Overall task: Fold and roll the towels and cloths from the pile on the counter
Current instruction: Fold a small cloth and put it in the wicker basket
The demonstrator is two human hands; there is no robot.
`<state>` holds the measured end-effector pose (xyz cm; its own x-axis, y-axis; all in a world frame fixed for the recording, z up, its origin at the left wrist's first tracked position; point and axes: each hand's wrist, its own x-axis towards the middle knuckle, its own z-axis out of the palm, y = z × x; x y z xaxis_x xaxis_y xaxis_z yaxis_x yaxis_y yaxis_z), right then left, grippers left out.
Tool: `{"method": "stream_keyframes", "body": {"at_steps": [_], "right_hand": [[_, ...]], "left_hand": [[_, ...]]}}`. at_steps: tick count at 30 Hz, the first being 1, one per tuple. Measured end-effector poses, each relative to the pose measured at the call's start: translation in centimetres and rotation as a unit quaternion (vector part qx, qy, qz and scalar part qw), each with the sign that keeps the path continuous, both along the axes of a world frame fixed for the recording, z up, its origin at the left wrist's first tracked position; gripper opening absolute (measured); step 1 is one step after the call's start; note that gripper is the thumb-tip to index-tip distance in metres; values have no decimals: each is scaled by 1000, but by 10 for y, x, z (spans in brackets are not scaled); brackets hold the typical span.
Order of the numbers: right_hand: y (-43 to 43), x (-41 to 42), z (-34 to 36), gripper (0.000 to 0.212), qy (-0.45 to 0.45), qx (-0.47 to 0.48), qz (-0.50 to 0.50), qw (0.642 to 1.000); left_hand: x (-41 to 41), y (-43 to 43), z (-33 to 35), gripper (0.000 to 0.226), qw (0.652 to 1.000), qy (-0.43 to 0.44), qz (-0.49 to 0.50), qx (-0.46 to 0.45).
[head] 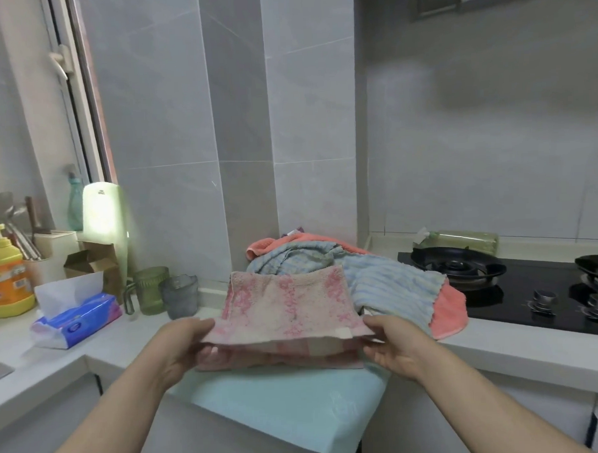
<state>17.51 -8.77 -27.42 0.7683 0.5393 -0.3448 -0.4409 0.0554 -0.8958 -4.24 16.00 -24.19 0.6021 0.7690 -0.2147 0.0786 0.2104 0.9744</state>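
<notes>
- Left hand (184,347) and right hand (395,343) pinch the near corners of a pink towel (287,305).
- Its far part lies flat, folded.
- Pile (378,281) behind it on the counter (501,351).
- Teal mat (281,401) lies under the towel.

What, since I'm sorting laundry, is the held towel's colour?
The towel is beige with pink patterned bands; head view.

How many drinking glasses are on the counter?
2: a green glass right of the tissues, and a grey glass beside it, nearer the pink towel. More may hide behind the pile.
</notes>
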Motion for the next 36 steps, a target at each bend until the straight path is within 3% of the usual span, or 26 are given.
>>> {"method": "stream_keyframes", "body": {"at_steps": [5, 11, 18, 21, 24, 26, 31, 36], "right_hand": [[33, 27, 23, 8, -48, 9, -30, 998], [30, 31, -6, 8, -110, -204, 20, 973], [28, 21, -20, 8, -103, -265, 85, 955], [27, 18, -22, 9, -85, -248, 91, 961], [27, 19, -26, 14, -71, -232, 75, 967], [25, 19, -27, 13, -74, -240, 74, 965], [28, 12, -29, 10, -62, -176, 67, 980], [39, 6, -27, 10, -80, -116, 44, 989]], "left_hand": [[39, 33, 5, 13, 999, -43, -4, 1], [42, 56, -33, 14, 985, 153, 15, 81], [51, 68, -43, 32, 938, 286, 56, 187], [54, 61, -36, 30, 930, 310, 25, 194], [50, 64, -35, 5, 902, 385, -39, 192], [46, 65, -35, 14, 902, 394, -37, 171], [40, 66, -35, 10, 921, 353, -38, 163], [32, 57, -28, 10, 948, 299, -52, 97]]}}
